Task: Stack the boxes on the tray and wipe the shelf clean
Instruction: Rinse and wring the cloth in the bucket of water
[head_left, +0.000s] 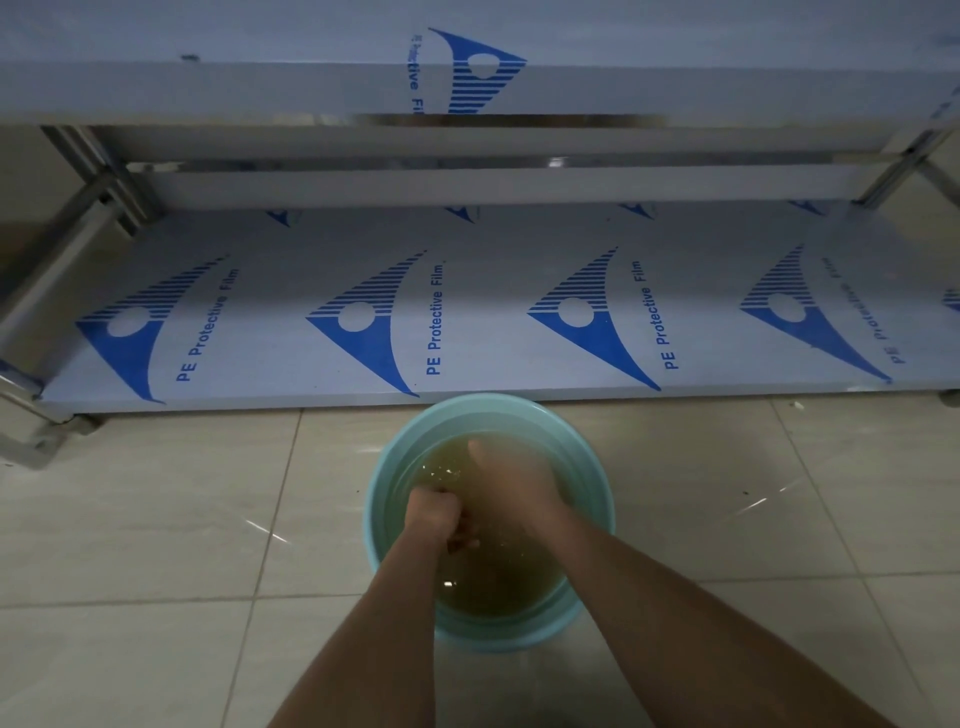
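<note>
With your left hand (434, 512) fisted and your right hand (511, 491) submerged in the basin (387, 467), fingers unreadable, wring whatever cloth hides there before wiping the shelf (467, 291) just beyond.

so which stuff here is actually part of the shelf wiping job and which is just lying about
Part of the job:
- lower shelf, covered in blue-printed protective film
- basin of murky water on the floor
- left hand and right hand, both in the water; what they hold is hidden

Just there:
- upper shelf
- floor tiles
</note>
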